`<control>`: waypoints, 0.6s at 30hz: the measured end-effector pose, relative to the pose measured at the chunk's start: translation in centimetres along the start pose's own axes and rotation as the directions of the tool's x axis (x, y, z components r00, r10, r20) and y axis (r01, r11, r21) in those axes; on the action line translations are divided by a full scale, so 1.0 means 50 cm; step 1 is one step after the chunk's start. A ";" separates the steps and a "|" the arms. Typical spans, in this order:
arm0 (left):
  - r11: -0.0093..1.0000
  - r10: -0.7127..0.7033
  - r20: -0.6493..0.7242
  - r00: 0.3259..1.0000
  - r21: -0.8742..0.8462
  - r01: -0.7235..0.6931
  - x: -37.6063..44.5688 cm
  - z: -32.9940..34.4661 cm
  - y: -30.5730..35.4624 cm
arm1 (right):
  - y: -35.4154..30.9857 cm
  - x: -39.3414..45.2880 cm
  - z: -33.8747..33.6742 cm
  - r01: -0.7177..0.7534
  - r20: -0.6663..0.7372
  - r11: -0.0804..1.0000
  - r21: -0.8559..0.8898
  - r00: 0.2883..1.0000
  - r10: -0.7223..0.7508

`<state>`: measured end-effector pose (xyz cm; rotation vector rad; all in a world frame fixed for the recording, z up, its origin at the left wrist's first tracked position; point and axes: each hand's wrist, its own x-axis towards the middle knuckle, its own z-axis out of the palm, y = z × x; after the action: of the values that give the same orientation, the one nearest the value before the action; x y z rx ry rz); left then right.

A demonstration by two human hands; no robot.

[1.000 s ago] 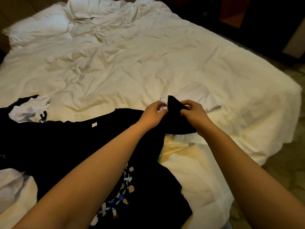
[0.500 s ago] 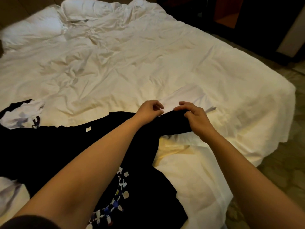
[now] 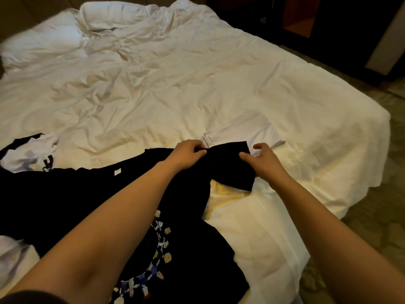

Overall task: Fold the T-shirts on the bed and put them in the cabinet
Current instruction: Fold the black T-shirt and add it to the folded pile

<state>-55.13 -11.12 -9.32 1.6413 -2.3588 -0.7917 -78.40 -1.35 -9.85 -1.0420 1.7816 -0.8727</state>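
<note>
A black T-shirt (image 3: 65,194) with a colourful print lies spread across the near part of the bed (image 3: 175,84). Its right sleeve (image 3: 230,167) lies flat, pointing right. My left hand (image 3: 186,154) pinches the sleeve's upper edge. My right hand (image 3: 265,165) holds the sleeve's end, thumb on top of the black cloth. Just beyond the sleeve lies a folded white T-shirt (image 3: 245,130). A crumpled white T-shirt (image 3: 28,154) with dark print lies at the left, over more black cloth.
Rumpled white bedding and pillows (image 3: 109,14) fill the far side. More white cloth (image 3: 11,255) sits at the lower left. Dark wooden furniture (image 3: 306,18) stands beyond the bed at the top right. Patterned carpet (image 3: 372,216) runs along the bed's right edge.
The sleeve, held up and bunched between both hands a second ago, now lies flat on the bed. My hands have moved apart along it, the right one going rightward.
</note>
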 end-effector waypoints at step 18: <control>0.965 -0.261 0.202 0.944 0.066 0.253 0.027 -0.013 -0.029 | -0.062 0.039 0.025 0.119 0.034 0.988 0.095 0.992 -0.122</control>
<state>-54.21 -12.93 -9.74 2.0034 -2.3332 -1.0183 -76.86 -4.53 -8.28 -1.1081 1.6431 -0.9923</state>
